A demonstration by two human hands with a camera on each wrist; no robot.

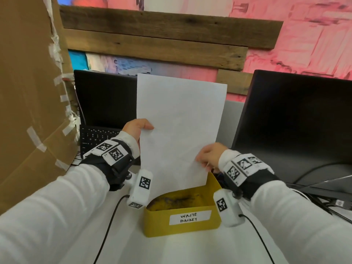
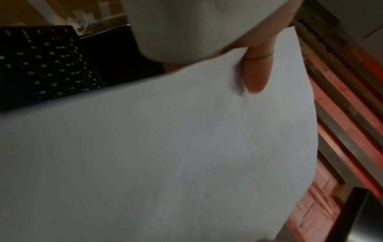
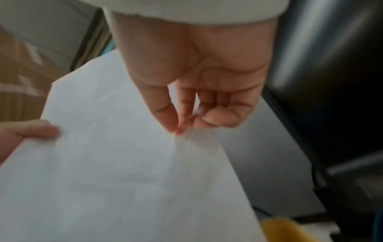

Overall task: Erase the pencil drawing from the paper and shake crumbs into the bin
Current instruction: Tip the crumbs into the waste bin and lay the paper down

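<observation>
Now both hands raised: left hand (image 1: 136, 128) pinches the paper (image 1: 179, 128) at its left edge, right hand (image 1: 210, 154) pinches the right edge. Thin white sheet held near-upright, bottom edge inside yellow card waste basket (image 1: 182, 221) on the worktop (image 1: 133, 250).

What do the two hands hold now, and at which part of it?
Both hold the sheet of paper upright over the yellow waste basket. The left hand grips its left edge; the right hand pinches its right edge, lower down.
</observation>
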